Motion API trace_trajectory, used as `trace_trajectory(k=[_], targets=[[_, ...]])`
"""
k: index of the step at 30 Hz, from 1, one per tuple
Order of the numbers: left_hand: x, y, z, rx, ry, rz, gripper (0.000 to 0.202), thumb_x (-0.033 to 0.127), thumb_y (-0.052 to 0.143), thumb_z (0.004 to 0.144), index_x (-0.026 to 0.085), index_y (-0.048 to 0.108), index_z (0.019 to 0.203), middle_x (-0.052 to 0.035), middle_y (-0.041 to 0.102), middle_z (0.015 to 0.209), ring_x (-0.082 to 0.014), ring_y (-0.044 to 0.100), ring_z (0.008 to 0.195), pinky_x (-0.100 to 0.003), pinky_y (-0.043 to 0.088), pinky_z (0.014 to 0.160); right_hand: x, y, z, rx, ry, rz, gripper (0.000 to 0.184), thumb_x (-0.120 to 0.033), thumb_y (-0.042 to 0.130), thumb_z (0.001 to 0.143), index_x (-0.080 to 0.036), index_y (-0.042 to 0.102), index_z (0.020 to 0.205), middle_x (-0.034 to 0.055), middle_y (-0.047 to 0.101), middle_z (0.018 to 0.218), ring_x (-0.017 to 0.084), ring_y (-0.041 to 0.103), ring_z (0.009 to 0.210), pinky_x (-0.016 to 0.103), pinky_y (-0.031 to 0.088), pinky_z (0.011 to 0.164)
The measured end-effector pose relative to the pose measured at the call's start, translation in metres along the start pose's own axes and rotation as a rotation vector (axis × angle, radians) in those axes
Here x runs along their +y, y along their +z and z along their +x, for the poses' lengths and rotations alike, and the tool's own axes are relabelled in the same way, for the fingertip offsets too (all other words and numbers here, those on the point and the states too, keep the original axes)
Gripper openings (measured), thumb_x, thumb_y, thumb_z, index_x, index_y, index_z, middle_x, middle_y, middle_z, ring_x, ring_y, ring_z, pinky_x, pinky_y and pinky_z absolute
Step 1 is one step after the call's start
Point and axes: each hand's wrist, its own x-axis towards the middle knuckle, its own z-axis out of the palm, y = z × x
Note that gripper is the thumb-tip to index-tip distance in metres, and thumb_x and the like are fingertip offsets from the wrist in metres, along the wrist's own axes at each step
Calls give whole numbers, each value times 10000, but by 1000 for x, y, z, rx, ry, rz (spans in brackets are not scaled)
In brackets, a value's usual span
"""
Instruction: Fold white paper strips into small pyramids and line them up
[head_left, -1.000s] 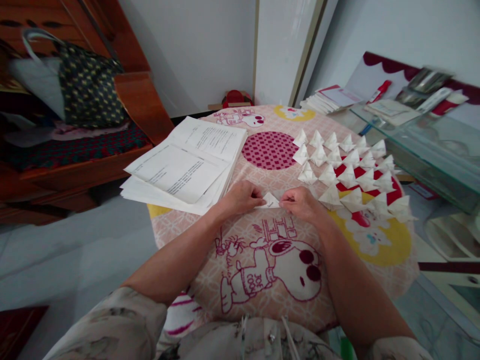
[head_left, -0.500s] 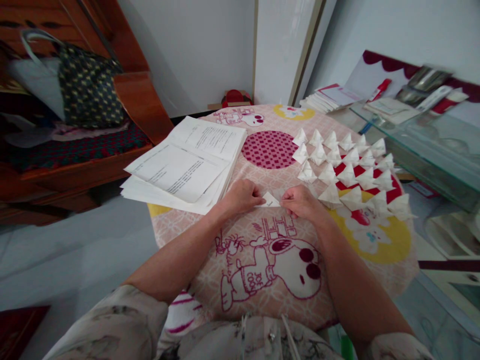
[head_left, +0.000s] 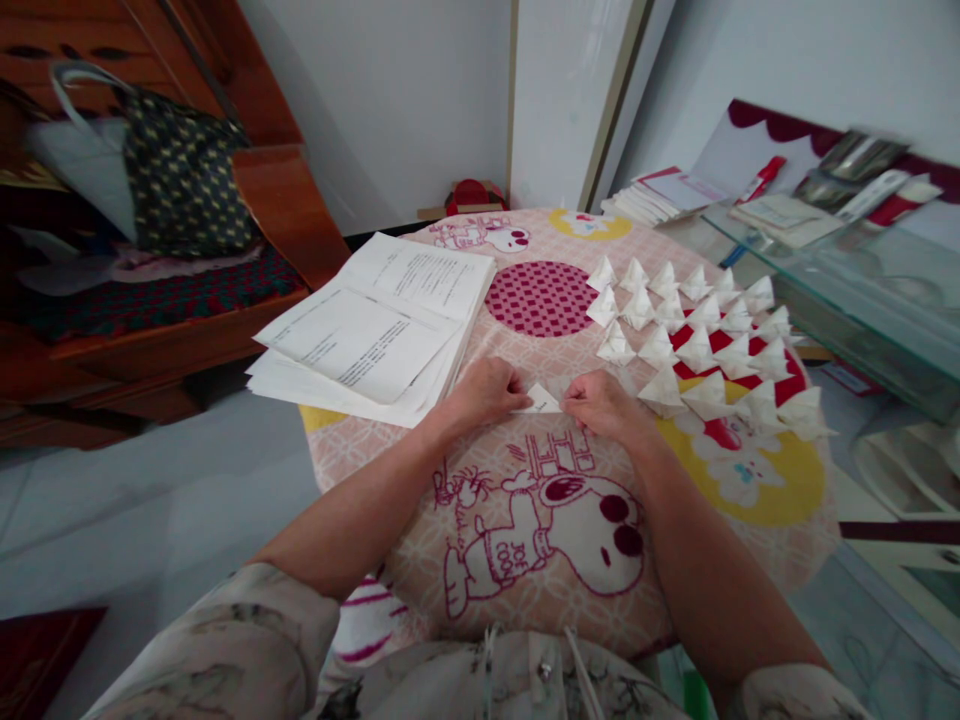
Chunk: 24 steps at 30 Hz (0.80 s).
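A small folded white paper triangle (head_left: 541, 400) lies on the pink cartoon-print cloth (head_left: 525, 500) in front of me. My left hand (head_left: 484, 392) pinches its left corner with curled fingers. My right hand (head_left: 600, 403) pinches its right corner the same way. Several finished folded paper triangles (head_left: 697, 345) stand in rows to the right of my right hand. A thick stack of printed white sheets (head_left: 375, 330) lies just left of my left hand.
A wooden bench (head_left: 187, 300) with a dark patterned bag (head_left: 180, 170) stands at the left. A glass-topped table (head_left: 862, 290) with papers and boxes runs along the right. Booklets (head_left: 660, 195) lie at the far edge. A red object (head_left: 469, 195) sits by the wall.
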Motion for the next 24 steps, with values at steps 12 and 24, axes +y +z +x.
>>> trace_trajectory(k=[12,24], targets=[[4,1,-2,13,7,88,152,281,691,779,154,764,740,-31,676,683,-144,566,636,-286,427,666,9,4,2,4,54,135,121,-143,607,806,-175,587,691,-17,575,480,101,507,385,209,331,410],[0,3,0,32,26,72,168,306,703,776,157,761,725,-21,669,660,-133,537,614,-272,385,631,5,12,6,111,-76,272,28,-188,665,729,-173,642,723,-22,589,578,103,490,495,232,340,479]])
